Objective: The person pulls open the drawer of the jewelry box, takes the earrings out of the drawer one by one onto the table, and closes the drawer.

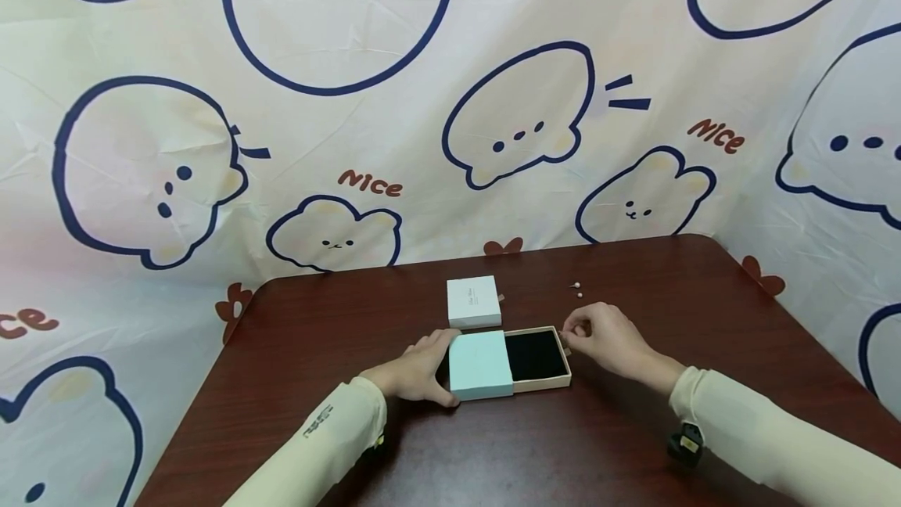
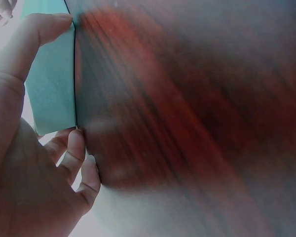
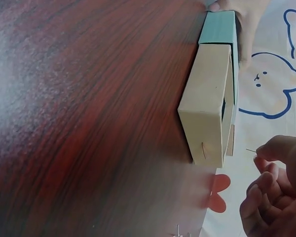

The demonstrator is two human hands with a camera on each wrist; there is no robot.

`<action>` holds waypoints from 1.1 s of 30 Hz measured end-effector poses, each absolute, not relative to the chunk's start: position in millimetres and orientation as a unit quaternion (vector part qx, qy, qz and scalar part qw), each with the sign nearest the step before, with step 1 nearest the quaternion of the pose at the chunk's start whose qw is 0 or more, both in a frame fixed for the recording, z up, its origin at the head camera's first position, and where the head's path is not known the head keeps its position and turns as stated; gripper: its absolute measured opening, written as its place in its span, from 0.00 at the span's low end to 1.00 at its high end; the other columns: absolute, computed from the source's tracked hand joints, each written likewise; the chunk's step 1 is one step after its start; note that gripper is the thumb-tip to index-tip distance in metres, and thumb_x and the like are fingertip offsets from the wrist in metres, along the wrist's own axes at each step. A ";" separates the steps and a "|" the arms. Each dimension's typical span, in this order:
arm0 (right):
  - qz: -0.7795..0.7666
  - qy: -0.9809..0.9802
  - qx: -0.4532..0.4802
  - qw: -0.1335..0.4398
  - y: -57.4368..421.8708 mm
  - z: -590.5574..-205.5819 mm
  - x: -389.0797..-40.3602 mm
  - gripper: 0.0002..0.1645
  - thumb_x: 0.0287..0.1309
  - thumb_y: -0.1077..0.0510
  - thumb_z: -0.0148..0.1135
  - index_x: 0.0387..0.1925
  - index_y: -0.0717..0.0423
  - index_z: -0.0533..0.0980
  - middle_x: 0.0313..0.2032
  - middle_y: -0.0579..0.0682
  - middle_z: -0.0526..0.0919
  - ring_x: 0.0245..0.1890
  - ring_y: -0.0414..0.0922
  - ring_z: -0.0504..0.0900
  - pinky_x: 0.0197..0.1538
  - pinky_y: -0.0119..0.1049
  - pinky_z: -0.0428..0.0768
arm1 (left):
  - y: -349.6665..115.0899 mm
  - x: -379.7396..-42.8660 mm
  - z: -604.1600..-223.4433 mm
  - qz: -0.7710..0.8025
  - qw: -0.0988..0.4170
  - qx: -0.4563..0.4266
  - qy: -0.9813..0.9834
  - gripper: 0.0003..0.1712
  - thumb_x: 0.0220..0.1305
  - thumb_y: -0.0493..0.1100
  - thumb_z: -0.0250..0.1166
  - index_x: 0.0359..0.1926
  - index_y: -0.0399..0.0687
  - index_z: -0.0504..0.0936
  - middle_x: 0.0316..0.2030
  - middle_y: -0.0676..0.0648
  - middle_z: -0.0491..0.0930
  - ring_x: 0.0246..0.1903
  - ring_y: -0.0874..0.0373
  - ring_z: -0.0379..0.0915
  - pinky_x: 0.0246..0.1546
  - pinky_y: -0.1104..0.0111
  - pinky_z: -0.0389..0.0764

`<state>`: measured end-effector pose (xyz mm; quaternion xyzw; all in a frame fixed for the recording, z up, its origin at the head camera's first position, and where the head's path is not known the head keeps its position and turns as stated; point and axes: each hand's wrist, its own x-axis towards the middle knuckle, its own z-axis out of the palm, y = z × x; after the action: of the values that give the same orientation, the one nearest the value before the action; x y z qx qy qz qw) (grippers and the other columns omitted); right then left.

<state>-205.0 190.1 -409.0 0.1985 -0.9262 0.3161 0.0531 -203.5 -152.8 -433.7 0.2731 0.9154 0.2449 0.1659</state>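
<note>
A light teal box sleeve (image 1: 482, 366) lies on the table with its cream drawer (image 1: 542, 384) pulled out to the right. Black padding (image 1: 536, 354) lines the drawer. My left hand (image 1: 421, 370) grips the sleeve's left end, thumb at the near corner and fingers at the far side. Beside the drawer's right end, my right hand (image 1: 608, 339) hovers apart from it. Between its thumb and index finger it pinches a thin metal pin (image 3: 251, 150); whatever is attached is hidden by the fingers. A small pull tab (image 1: 567, 352) shows at the drawer's end.
Behind the teal box stands a white box (image 1: 474, 302) with small print on its lid. Two tiny white-headed studs, one a stud with a pin (image 1: 576, 285), lie beyond my right hand. A patterned cloth (image 1: 521, 116) hangs along the table's back edge.
</note>
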 end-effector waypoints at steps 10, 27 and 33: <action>0.341 -0.921 0.174 0.077 203.5 -411.2 -206.9 0.05 0.59 0.63 0.68 0.28 0.54 0.85 0.22 0.41 0.75 0.23 0.36 0.69 0.28 0.29 0.67 | -154.1 -204.2 -433.7 0.244 0.166 0.272 0.916 0.61 0.48 0.54 0.78 0.76 0.47 0.53 0.68 0.43 0.64 0.64 0.46 0.61 0.64 0.42 0.61; 0.360 -0.921 0.129 0.074 225.9 -417.2 -212.7 0.05 0.61 0.61 0.67 0.30 0.57 0.85 0.23 0.45 0.75 0.22 0.35 0.68 0.26 0.30 0.67 | -154.2 -204.0 -431.6 0.249 0.165 0.274 0.914 0.61 0.48 0.53 0.78 0.76 0.46 0.53 0.68 0.43 0.64 0.64 0.45 0.61 0.64 0.40 0.61; 0.357 -0.923 0.122 0.069 230.6 -421.6 -214.4 0.06 0.62 0.60 0.67 0.31 0.58 0.85 0.23 0.45 0.75 0.22 0.36 0.68 0.27 0.30 0.66 | -154.0 -204.8 -433.4 0.247 0.166 0.274 0.915 0.61 0.48 0.54 0.78 0.76 0.47 0.53 0.68 0.43 0.64 0.65 0.45 0.61 0.65 0.40 0.60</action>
<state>-214.4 230.6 -421.6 0.1219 -0.9235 0.3572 0.0690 -204.8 -154.0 -433.4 0.2735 0.9148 0.2468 0.1656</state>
